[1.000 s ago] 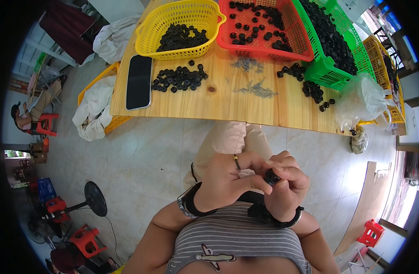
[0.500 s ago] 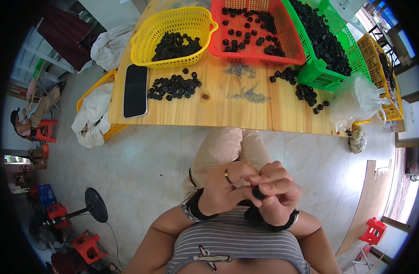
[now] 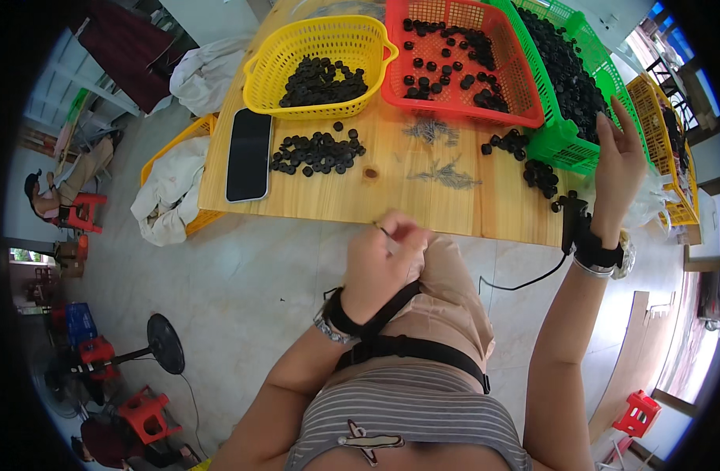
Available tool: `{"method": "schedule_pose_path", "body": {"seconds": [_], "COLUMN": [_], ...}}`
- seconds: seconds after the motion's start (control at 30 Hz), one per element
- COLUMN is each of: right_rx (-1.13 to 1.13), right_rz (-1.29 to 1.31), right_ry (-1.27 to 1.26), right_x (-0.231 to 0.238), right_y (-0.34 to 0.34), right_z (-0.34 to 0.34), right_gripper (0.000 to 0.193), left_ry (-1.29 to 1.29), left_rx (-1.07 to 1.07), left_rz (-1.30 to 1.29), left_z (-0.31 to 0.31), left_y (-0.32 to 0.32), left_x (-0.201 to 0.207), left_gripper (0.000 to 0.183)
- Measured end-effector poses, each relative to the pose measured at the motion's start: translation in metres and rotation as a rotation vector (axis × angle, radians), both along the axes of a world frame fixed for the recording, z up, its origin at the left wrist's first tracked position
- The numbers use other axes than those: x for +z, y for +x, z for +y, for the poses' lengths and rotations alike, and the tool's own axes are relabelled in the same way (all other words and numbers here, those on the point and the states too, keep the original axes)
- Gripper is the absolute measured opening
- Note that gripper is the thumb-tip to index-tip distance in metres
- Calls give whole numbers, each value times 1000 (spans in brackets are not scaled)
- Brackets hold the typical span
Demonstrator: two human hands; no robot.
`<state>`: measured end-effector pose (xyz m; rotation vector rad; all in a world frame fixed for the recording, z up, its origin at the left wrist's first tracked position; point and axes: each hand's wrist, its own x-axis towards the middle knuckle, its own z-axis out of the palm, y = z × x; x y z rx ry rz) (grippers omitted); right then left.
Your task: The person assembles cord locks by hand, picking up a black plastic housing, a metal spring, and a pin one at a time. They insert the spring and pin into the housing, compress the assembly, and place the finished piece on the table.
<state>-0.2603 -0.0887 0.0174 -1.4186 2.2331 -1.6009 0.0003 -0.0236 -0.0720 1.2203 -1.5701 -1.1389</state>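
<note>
1. Holds the right grip (image 3: pixel 621 161) at the near right corner of the green basket (image 3: pixel 560 149), fingers moderately wide; cannot tell whether touching the rim.
2. Holds the left grip (image 3: pixel 382 267) above the lap, just short of the counter (image 3: pixel 328 200), fingers curled narrow and blurred; cannot tell whether holding anything.
3. Shows heaped black pieces (image 3: pixel 560 63) inside that basket, beyond and left of the right grip.
4. Shows loose black pieces (image 3: pixel 540 174) left of the right grip, near it.
5. Shows, ahead of the left grip and slightly right, thin grey pins (image 3: pixel 453 174); past them, a red basket (image 3: pixel 470 115) with scattered black pieces.
6. Shows, ahead and left of the left grip, black discs (image 3: pixel 321 153), a phone (image 3: pixel 250 153) beside them, and a yellow basket (image 3: pixel 321 107) beyond.
</note>
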Motion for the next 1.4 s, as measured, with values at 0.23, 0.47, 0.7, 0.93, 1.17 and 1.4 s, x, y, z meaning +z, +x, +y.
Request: {"method": "schedule_pose_path", "body": {"seconds": [0.23,0.47,0.7,0.93,1.17,1.4], "right_rx": [302,441,513,549,554,510], "right_rz": [7,-95,-38,256,377,355], "right_ry": [-242,-1,46,-58,-7,-59], "right_x": [-47,-105,-106,-114,-118,-117], "right_y": [32,79,108,136,142,135], "right_z": [21,56,49,22,15,28], "right_gripper": [20,12,13,8,5,11], "left_ry": [-467,-483,-545,-516,-623,-685], "left_rx": [411,569,627,594,518,462], "left_rz": [-385,-488,-533,-481,-410,-172], "left_z": [-52,-60,-60,-57,-54,-39], "left_y": [30,39,39,41,45,40], "left_x": [-27,-39,-42,-45,-47,-35], "left_gripper": [20,23,19,18,22,22]}}
